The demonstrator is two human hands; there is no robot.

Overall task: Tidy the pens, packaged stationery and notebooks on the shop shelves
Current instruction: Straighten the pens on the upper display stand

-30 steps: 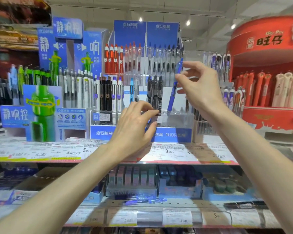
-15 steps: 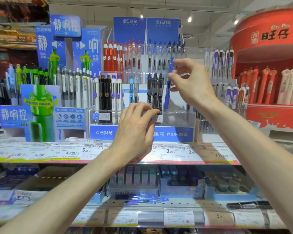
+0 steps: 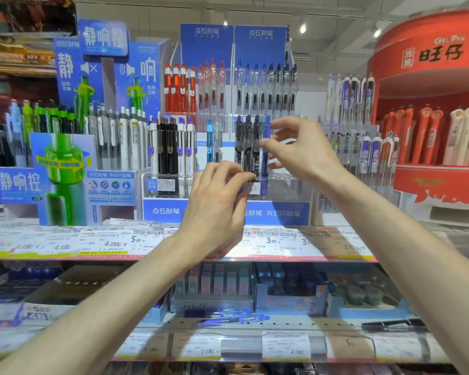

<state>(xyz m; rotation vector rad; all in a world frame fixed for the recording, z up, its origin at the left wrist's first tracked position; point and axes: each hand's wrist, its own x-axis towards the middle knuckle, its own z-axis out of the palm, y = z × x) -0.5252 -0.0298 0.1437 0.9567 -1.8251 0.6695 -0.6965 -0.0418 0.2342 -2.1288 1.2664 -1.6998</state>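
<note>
At frame centre, our right hand [image 3: 301, 150] pinches a blue pen [image 3: 266, 147] upright in the clear display rack [image 3: 282, 188], while our left hand [image 3: 214, 207] curls against the rack's front.

Your clear, glossy plastic rack [image 3: 279, 189] held a shiny blue plastic pen [image 3: 266, 147]; paper price tags [image 3: 271, 240] sat behind a glossy strip

Bright ceiling spotlights [image 3: 303, 28], even shop light, slight motion blur, wide-angle bending at edges
</note>
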